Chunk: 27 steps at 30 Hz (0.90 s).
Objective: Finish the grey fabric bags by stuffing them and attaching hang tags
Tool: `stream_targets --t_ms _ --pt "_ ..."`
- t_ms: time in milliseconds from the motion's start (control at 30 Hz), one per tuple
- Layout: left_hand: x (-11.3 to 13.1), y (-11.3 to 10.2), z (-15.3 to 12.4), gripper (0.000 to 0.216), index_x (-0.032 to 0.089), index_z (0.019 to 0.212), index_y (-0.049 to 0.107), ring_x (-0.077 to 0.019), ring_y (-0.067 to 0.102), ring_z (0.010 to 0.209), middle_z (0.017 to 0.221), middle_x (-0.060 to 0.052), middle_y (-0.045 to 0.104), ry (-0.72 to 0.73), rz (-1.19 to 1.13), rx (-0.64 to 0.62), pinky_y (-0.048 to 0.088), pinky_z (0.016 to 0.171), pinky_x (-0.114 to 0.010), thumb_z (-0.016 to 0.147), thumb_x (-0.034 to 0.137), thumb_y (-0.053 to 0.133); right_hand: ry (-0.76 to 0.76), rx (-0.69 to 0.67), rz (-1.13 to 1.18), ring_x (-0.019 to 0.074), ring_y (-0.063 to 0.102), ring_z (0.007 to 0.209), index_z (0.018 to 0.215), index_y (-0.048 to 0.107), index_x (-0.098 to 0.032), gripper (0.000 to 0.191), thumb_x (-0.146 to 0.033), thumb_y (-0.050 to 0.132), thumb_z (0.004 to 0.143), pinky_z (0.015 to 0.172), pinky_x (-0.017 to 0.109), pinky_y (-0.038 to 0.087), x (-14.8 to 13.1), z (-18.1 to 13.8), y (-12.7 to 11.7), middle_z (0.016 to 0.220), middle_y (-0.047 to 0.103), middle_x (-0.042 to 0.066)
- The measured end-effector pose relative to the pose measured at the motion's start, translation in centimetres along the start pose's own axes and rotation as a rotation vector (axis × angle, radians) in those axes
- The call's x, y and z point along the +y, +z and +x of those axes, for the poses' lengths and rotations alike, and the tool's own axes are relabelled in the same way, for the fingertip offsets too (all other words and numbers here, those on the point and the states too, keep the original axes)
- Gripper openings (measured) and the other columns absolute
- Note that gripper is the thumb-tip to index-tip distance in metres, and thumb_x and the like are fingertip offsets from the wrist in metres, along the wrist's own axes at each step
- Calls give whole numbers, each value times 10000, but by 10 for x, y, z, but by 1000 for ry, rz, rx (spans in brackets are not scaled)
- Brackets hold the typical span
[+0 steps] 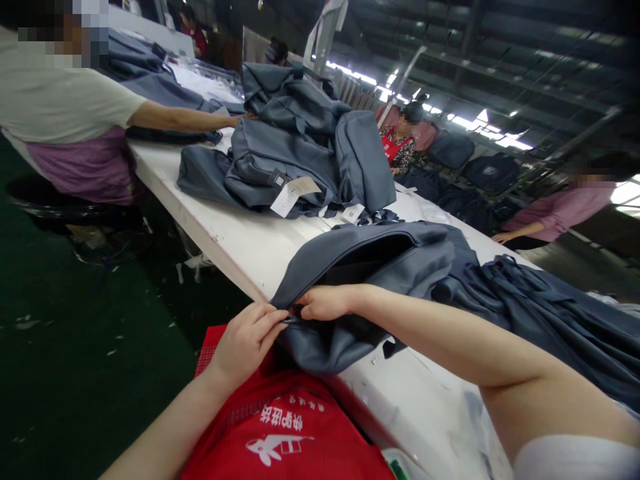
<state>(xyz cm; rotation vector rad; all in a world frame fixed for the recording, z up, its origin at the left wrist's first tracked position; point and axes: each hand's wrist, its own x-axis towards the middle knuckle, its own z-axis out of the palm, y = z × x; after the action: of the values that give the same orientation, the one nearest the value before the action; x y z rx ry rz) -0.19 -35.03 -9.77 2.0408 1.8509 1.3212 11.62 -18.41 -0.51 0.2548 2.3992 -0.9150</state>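
Observation:
A dark blue-grey fabric bag [345,347] lies in front of me at the table's near edge, its long zipped opening gaping. My left hand [250,337] pinches the edge of the bag at the left end of that opening, thumb and fingers pressed together. Right beside it, my right hand [325,303] reaches in at the same corner with its fingers curled on the zip edge. Its fingertips are partly hidden inside the bag, and the small part between the two hands is too dark to make out.
A pile of similar bags [285,153] with paper tags [285,200] stands farther up the white table [225,233]. More dark fabric bags [545,300] lie to the right. A co-worker's arm [185,119] reaches to the pile from the left. Other people work beyond the table.

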Motion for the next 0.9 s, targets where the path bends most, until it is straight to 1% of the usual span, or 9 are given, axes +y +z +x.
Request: stream_targets --t_ms 100,200,300,400,467,567,633,767,900 --pt "-2 4 -1 148 176 988 652 -181 585 870 913 -49 639 25 63 26 471 825 -311 945 249 530 20 54 -41 203 626 1010 1049 683 -99 357 -9 469 778 880 258 481 -3 0 2 1100 693 80" --pt "-2 4 -2 171 176 889 641 -194 585 834 849 -44 631 -106 55 66 461 798 -332 949 280 518 14 141 -128 234 612 1090 1049 696 -115 306 -73 487 830 933 299 467 -8 -3 5 1186 672 113" --pt "-1 2 0 194 191 854 646 -189 593 809 824 -36 629 -257 -54 78 461 758 -320 943 312 524 -66 161 -151 224 630 1046 1087 687 -109 273 -205 487 928 897 282 472 -13 -6 8 1149 688 122" --pt "-1 0 0 206 201 845 660 -178 598 810 815 -29 631 -282 -159 66 462 759 -303 940 323 523 -46 217 -279 228 651 941 1018 704 -119 270 -302 522 939 801 286 475 -16 -7 11 1035 716 122" --pt "-3 1 -4 224 198 869 659 -180 602 839 847 -37 639 -329 -188 146 464 788 -305 950 325 493 -32 225 -353 214 652 855 934 713 -128 248 -287 523 937 731 277 456 -17 -6 12 956 724 113" --pt "-8 5 -15 279 189 885 637 -187 607 831 860 -48 643 -529 -227 321 472 784 -319 964 359 431 -56 257 -355 175 626 748 855 711 -144 245 -301 541 935 656 253 418 -16 -7 12 859 720 85" --pt "-10 10 -24 306 187 863 624 -190 608 781 819 -43 642 -643 -319 302 479 731 -317 953 409 434 -72 266 -316 157 607 705 832 710 -148 261 -321 546 939 631 240 405 -13 -7 12 814 714 70" --pt "-3 27 -33 314 175 851 613 -190 626 767 811 -42 654 -738 -611 146 505 706 -304 861 487 576 -105 273 -243 158 622 751 876 718 -148 255 -316 540 948 669 229 426 -9 -5 15 863 724 71" --pt "4 39 -31 403 151 898 599 -181 637 737 820 -51 671 -904 -813 236 516 656 -286 740 507 704 -112 290 -235 167 638 796 911 722 -151 246 -303 534 952 705 233 438 -8 -4 17 904 729 78"
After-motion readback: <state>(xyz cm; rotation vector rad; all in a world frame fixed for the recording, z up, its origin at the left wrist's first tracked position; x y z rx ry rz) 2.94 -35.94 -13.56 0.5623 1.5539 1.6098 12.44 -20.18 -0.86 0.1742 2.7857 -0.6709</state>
